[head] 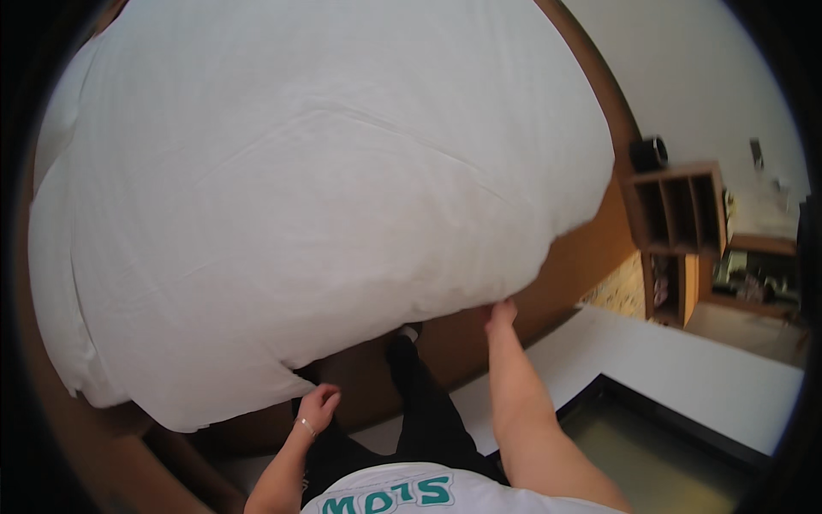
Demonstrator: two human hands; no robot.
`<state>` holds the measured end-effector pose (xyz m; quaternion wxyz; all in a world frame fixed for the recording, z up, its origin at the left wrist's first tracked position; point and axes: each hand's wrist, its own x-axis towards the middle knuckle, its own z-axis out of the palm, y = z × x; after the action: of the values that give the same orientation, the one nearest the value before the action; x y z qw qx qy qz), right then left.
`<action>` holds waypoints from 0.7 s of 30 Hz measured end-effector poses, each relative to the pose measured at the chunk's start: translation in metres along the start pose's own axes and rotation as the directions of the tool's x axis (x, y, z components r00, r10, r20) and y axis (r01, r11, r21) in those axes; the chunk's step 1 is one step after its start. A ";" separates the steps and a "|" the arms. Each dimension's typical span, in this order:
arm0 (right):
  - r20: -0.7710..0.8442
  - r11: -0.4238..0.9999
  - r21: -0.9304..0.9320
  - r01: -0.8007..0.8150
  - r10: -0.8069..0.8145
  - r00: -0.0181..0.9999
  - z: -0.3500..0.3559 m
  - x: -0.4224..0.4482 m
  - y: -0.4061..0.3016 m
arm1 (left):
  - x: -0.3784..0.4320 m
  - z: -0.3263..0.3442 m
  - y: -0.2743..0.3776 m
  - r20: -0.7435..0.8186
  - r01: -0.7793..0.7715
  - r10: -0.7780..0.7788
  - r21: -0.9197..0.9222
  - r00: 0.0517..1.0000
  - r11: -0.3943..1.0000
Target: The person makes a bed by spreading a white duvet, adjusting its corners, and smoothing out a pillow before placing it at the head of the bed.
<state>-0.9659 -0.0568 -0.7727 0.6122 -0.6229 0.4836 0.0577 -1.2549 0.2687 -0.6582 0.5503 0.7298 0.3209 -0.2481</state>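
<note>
A broad white duvet or sheet [308, 193] covers the bed before me, with shallow creases running across its middle. My left hand [321, 406], a bracelet at its wrist, is curled on a pulled-out point of the near hem. Further right, my right hand [501, 315] grips the same hem, its fingertips partly hidden by the cloth. Between the two hands the edge hangs loose above the floor, and my dark-trousered legs stand close below it.
Brown wooden flooring [571, 273] runs along the bed's right side. A wooden cubby shelf [677, 209] stands at the right, with a black cylindrical object [648, 154] beside it. Near my right arm is a white surface [693, 360] with a black-framed panel [648, 443].
</note>
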 end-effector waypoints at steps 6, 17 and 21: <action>0.202 0.983 0.103 -0.150 0.127 0.971 -0.014 0.111 -0.105 | 0.076 0.086 0.078 0.090 -0.016 0.010 0.066 0.996 0.998; 0.656 0.922 0.330 -0.202 -0.071 0.751 0.034 0.208 -0.237 | 0.170 0.125 0.057 0.096 0.211 -0.209 -0.004 0.973 0.978; 0.138 0.984 0.174 0.028 -0.052 0.989 -0.012 0.273 -0.224 | 0.214 0.155 0.060 0.087 0.416 -0.640 -0.824 0.763 0.384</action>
<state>-0.6779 -0.2606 -0.7933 0.6977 -0.5717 0.4291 0.0477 -1.0680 0.1504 -0.8145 0.6637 0.2789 0.6787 -0.1452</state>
